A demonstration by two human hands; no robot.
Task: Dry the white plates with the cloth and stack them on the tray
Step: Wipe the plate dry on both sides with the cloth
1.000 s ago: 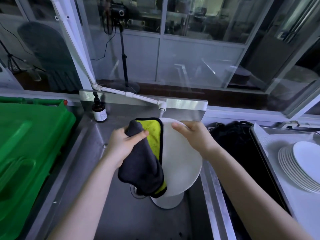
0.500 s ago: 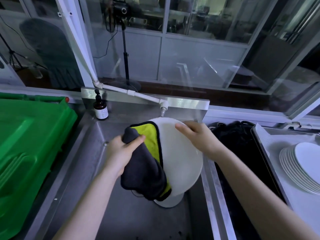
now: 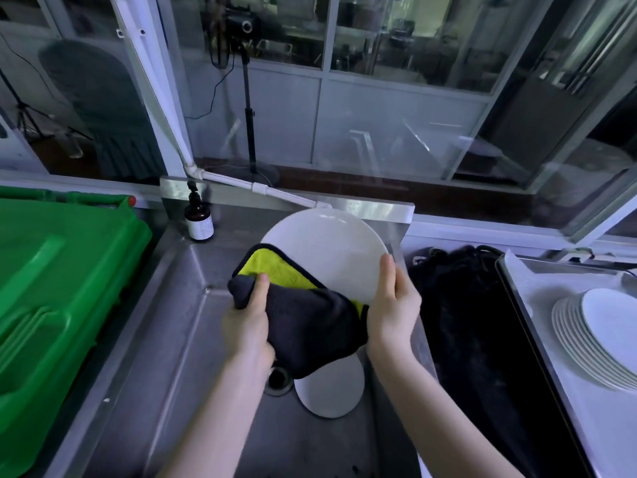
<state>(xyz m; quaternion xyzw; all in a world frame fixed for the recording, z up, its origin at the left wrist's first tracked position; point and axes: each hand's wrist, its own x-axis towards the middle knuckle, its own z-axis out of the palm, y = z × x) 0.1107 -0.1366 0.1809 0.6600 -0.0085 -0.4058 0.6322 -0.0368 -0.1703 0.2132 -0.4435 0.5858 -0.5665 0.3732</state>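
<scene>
A white plate [image 3: 331, 250] is held over the steel sink [image 3: 193, 332], its face toward me. My right hand [image 3: 391, 312] grips its right rim, thumb on the front. My left hand [image 3: 250, 319] holds a dark grey cloth [image 3: 310, 326] with a yellow-green inner side against the plate's lower part, thumb on top of the cloth. Another white plate [image 3: 331, 391] lies in the sink below, partly hidden by the cloth. On the tray [image 3: 551, 281] at the right lies a stack of white plates [image 3: 599, 336].
A green plastic crate [image 3: 58, 305] fills the left side. A brown pump bottle [image 3: 198, 219] stands at the sink's back left corner. A white pipe tap [image 3: 275, 193] ends behind the plate. A black bundle [image 3: 462, 305] lies between sink and tray. The drain [image 3: 277, 377] is under my left hand.
The plate has turned from edge-on and upright to face me and has risen. My right hand has slid from its top to its right rim. The cloth now covers the lower part.
</scene>
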